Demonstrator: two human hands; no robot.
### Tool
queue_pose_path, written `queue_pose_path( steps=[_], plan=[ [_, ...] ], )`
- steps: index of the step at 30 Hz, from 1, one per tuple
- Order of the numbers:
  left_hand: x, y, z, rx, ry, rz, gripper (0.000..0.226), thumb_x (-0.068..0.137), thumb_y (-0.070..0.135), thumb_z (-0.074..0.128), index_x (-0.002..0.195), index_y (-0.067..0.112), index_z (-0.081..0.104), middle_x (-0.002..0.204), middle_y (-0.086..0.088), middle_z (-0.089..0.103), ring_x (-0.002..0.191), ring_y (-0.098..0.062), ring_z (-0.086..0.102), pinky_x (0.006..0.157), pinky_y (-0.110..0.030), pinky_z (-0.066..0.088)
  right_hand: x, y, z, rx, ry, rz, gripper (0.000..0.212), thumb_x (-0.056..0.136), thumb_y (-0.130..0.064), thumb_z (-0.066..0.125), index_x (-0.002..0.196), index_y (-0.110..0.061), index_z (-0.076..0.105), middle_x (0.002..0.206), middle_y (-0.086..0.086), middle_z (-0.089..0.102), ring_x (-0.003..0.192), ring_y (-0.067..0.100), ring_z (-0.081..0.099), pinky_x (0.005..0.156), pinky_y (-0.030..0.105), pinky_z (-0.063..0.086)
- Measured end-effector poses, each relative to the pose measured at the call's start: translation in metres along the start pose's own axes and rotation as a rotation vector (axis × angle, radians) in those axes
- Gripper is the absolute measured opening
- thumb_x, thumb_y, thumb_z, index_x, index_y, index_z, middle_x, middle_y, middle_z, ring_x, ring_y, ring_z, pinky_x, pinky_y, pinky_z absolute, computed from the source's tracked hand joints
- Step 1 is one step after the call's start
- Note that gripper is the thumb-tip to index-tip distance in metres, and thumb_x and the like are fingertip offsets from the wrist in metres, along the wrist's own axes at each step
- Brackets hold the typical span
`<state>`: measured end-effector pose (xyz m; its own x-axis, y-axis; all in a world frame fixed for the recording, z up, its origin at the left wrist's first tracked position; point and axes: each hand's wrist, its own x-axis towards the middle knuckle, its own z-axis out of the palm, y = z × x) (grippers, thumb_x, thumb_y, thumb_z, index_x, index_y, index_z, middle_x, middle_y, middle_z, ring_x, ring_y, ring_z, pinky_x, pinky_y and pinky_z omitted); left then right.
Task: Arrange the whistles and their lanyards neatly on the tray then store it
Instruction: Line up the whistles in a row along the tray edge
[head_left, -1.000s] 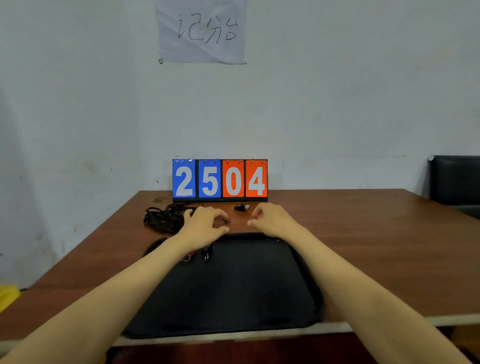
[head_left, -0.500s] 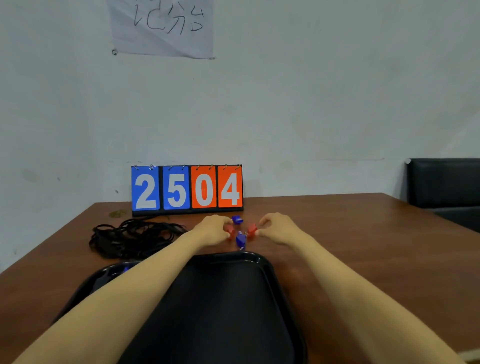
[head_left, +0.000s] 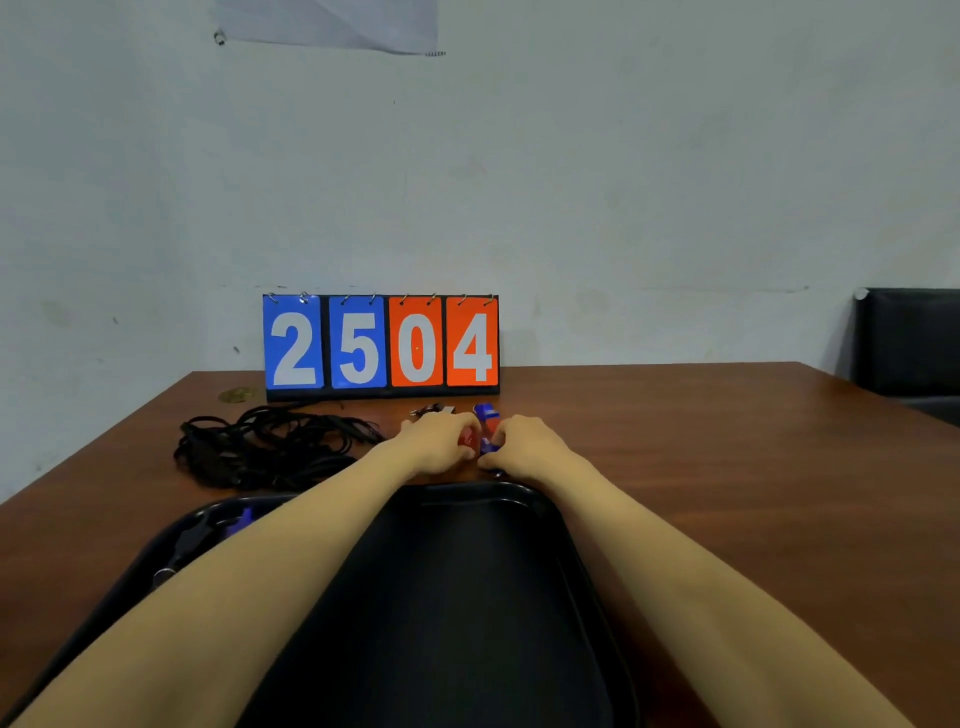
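I see a scuffed pale wall (head_left: 623, 182), brown wooden worktop (head_left: 727, 467), black chair (head_left: 914, 343) far right, paper sheet (head_left: 332, 26) up high

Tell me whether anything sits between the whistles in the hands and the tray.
Nothing visible does. The left hand and right hand grip the whistles just beyond the far rim of the tray, with only bare table between. The lanyards lie off to the left, clear of that path.
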<state>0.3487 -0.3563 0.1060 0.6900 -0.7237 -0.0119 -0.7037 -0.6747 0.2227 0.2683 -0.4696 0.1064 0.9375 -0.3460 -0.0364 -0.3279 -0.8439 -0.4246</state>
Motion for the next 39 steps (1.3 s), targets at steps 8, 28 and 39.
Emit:
queue_pose_path(
  steps=[8, 28, 39],
  plan=[
    [-0.026, -0.016, -0.007, -0.081, -0.005, 0.006, 0.041, 0.088, 0.018, 0.059, 0.126, 0.029, 0.047, 0.119, 0.002, 0.052, 0.112, -0.021, 0.051, 0.102, -0.049, 0.041, -0.01, 0.006, -0.004, -0.045, 0.02, 0.059, 0.022, 0.087, -0.033, 0.062, 0.094, -0.013, 0.056, 0.093, 0.005, 0.06, 0.082, 0.018, 0.058, 0.062, 0.024, 0.043],
    [-0.024, -0.026, -0.012, 0.041, 0.01, -0.065, 0.037, 0.086, 0.05, 0.057, 0.114, 0.027, 0.061, 0.128, 0.002, 0.053, 0.127, -0.02, 0.04, 0.109, -0.045, 0.022, -0.014, 0.009, -0.009, 0.008, -0.041, 0.111, 0.028, 0.087, -0.027, 0.061, 0.108, -0.01, 0.063, 0.106, 0.008, 0.065, 0.092, 0.018, 0.061, 0.071, 0.026, 0.046],
    [-0.032, -0.021, -0.016, -0.075, 0.094, -0.106, 0.039, 0.093, 0.039, 0.044, 0.131, 0.028, 0.045, 0.127, 0.001, 0.056, 0.126, -0.022, 0.043, 0.11, -0.041, 0.019, -0.015, 0.014, -0.007, -0.044, 0.013, 0.134, 0.029, 0.091, -0.034, 0.055, 0.107, -0.01, 0.061, 0.102, 0.008, 0.064, 0.09, 0.019, 0.061, 0.068, 0.027, 0.045]
  ],
)
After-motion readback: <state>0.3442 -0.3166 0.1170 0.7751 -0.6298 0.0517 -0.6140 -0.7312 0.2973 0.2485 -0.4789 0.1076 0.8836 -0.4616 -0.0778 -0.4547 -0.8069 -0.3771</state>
